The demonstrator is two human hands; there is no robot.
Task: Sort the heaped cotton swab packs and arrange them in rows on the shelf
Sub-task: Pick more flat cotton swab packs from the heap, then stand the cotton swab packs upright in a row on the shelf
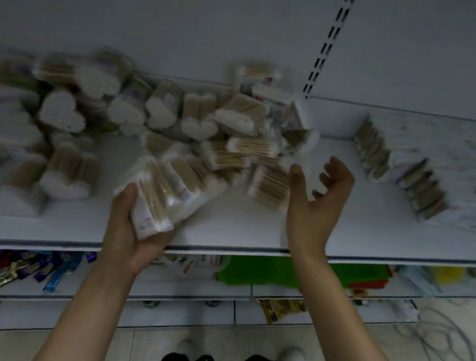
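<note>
A heap of cotton swab packs [152, 122], some heart-shaped, covers the left and middle of the white shelf [253, 233]. My left hand [130, 234] grips a bundle of flat swab packs [164, 196] above the shelf's front edge. To the right of the heap, my right hand [318, 200] hovers palm up with loosely curled fingers and holds nothing. Two short rows of upright packs [402, 170] stand on the right part of the shelf. The picture is blurred by motion.
A slotted upright [329, 41] runs down the grey back wall. Lower shelves hold coloured wrapped goods [26, 268] and a green item [278, 269]. Loose cables [456, 336] lie on the tiled floor at the right.
</note>
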